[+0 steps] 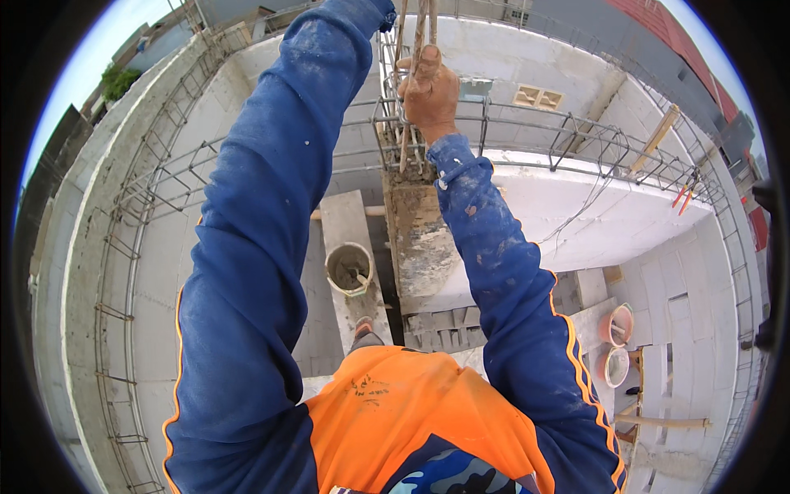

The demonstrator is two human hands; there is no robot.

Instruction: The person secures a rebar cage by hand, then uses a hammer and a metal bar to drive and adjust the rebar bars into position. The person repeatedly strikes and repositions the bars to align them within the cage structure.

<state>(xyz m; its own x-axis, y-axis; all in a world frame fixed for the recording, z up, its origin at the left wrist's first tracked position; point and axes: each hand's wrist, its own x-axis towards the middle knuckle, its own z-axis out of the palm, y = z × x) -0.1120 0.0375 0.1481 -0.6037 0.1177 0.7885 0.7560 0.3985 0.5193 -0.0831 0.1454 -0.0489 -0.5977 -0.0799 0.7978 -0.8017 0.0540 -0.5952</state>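
My right hand (429, 95) is raised and closed around upright steel rebar (420, 29), its thumb pressed along the bars. These bars rise from the top of a rough concrete column (418, 235), where thinner steel ties surround them. My left arm (284, 165) reaches up beside the same bars. Its cuff meets the upper edge of the head view, and the left hand lies beyond it. Horizontal rebar cages (568, 144) meet the column bars, running along the walls.
Below stands a bucket (349, 267) with grey mortar and a tool inside, on a plank (341, 216) near my foot (362, 326). Two more buckets, one reddish (616, 326) and one pale (615, 367), sit lower right. Red-handled pliers (683, 198) hang at the right cage.
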